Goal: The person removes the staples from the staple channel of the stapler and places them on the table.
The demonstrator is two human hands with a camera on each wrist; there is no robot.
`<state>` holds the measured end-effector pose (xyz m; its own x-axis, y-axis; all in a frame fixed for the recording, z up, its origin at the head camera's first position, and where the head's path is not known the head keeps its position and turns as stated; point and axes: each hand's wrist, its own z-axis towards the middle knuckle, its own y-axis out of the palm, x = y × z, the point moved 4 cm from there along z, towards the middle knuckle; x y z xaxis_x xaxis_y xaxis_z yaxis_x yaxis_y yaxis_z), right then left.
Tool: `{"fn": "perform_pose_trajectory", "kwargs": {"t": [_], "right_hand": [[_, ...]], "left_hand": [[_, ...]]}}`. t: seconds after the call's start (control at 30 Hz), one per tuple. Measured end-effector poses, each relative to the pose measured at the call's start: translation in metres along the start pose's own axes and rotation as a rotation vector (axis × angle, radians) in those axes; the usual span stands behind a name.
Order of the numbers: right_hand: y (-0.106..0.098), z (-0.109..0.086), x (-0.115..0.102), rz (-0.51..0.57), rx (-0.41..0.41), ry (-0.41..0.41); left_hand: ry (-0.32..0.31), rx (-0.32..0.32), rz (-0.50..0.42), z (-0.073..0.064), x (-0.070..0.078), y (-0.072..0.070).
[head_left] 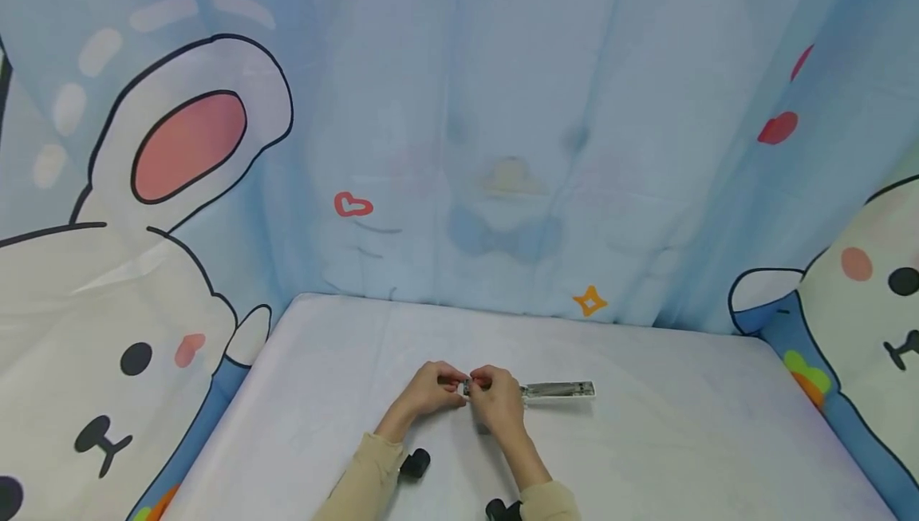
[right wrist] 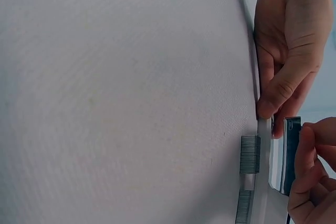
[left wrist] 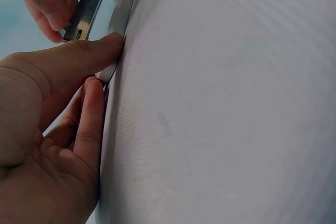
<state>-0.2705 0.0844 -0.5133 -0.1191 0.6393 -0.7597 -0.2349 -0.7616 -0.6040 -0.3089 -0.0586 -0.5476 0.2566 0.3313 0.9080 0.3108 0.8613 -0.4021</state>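
Note:
A long silver stapler (head_left: 560, 389), opened out flat, lies across the white tabletop with its far part stretching to the right. My left hand (head_left: 431, 389) pinches its left end between thumb and fingers, low against the table. Right beside it, my right hand (head_left: 498, 401) has its fingertips on the upright metal rail (right wrist: 292, 156) of the stapler and covers the middle of it in the head view. Grey ridged strips of staples (right wrist: 250, 154) lie alongside the stapler in the right wrist view.
The white cloth-covered table (head_left: 704, 417) ends at a pale blue curtain (head_left: 402, 106) printed with cartoon rabbits. Black camera mounts (head_left: 415, 463) sit at both wrists, close over the table.

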Motion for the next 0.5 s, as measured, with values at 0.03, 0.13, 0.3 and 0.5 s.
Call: {"fn": "perform_pose_trajectory", "kwargs": {"t": [0.03, 0.13, 0.3, 0.5], "right_hand": [[-0.0007, 0.0001, -0.0003, -0.002, 0.005, -0.008], [-0.0022, 0.0005, -0.0007, 0.013, 0.004, -0.006], [-0.0019, -0.0007, 0.0015, 0.043, -0.012, 0.014], [-0.0026, -0.0024, 0.0022, 0.062, -0.023, 0.019]], "left_hand": [[-0.002, 0.002, 0.001, 0.0001, -0.0001, 0.0002], [0.004, 0.007, 0.004, 0.001, -0.0009, 0.0005], [0.002, 0.003, 0.003, 0.0023, -0.0027, 0.0009], [0.0, 0.006, -0.015, 0.0015, -0.0019, 0.0019]]}}
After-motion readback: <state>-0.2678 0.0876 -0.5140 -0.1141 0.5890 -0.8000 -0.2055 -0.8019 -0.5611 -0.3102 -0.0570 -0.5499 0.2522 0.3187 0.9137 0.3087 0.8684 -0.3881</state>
